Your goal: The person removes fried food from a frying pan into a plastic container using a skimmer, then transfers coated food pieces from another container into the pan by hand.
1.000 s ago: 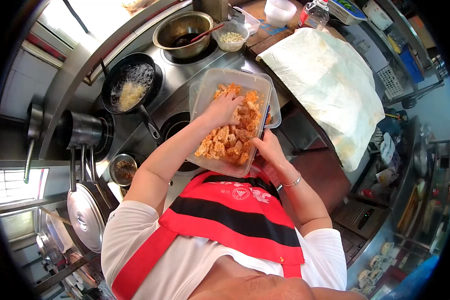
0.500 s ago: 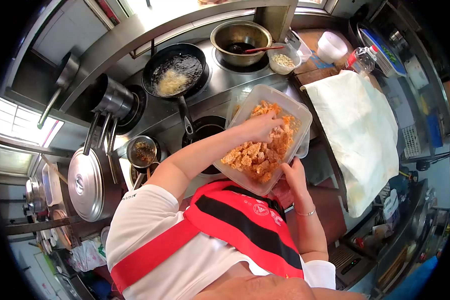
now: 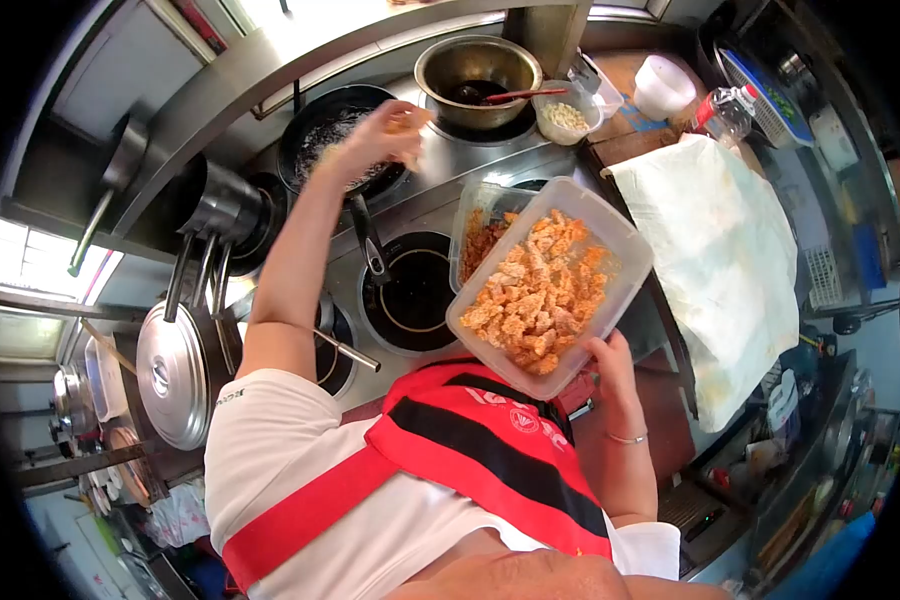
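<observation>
Over the right rim of a black wok [image 3: 315, 125] with bubbling oil, my left hand [image 3: 378, 145] is closed around a piece of breaded meat [image 3: 407, 121], slightly blurred. My right hand [image 3: 612, 368] grips the near right corner of a translucent plastic container [image 3: 625, 262], tilted in front of my apron. Many orange, crumb-coated meat pieces [image 3: 535, 305] lie in it. Partly beneath it is a second clear container [image 3: 462, 225] with darker reddish food. My left forearm and hand hide part of the wok.
A metal bowl [image 3: 432, 85] with dark liquid and a red-handled utensil stands right of the wok. Beside it is a tub of pale chopped pieces [image 3: 567, 117]. A black pan [image 3: 410, 290] sits nearer me. White cloth [image 3: 710, 270] covers the right counter; lidded pot [image 3: 173, 375] at left.
My left hand has moved from the meat in the container up and left to the wok, carrying a piece. The container has shifted slightly right and down in my right hand.
</observation>
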A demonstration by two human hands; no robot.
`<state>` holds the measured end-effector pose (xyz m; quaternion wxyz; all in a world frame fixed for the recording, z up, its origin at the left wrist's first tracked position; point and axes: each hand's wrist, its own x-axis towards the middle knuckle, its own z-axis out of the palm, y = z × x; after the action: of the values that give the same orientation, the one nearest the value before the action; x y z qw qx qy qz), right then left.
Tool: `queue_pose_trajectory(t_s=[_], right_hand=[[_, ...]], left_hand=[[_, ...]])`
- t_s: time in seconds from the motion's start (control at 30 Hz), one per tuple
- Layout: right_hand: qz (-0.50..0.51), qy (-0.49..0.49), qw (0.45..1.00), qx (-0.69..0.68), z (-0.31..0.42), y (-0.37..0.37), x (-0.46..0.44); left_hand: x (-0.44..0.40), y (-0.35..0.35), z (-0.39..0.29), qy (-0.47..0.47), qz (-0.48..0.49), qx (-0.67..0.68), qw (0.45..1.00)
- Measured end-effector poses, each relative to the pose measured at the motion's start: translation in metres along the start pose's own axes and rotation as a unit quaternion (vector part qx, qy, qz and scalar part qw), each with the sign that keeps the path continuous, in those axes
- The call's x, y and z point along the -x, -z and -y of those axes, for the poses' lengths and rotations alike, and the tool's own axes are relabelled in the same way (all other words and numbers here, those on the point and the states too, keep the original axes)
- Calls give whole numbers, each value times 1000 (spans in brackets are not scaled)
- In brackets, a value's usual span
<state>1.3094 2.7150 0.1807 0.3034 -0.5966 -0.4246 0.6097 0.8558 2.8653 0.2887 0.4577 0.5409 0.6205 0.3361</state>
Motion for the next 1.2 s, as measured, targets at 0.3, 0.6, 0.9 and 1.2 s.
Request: queue_pose_trajectory(t_s=[0.3,0.6,0.9,1.2], right_hand=[[-120,-47,983,-127,28,99,84],[-219,-47,968,-117,4,135,104],[-197,-44,977,-76,16,102,84],[-134,77,985,70,-20,76,24]], left_hand=[[-105,65,160,83,-145,-394,904],[-110,42,166,143,-126,-470,862],[23,-124,-32,-221,-105,-228,942],[58,-312,-46,-296,123,-250,914]])
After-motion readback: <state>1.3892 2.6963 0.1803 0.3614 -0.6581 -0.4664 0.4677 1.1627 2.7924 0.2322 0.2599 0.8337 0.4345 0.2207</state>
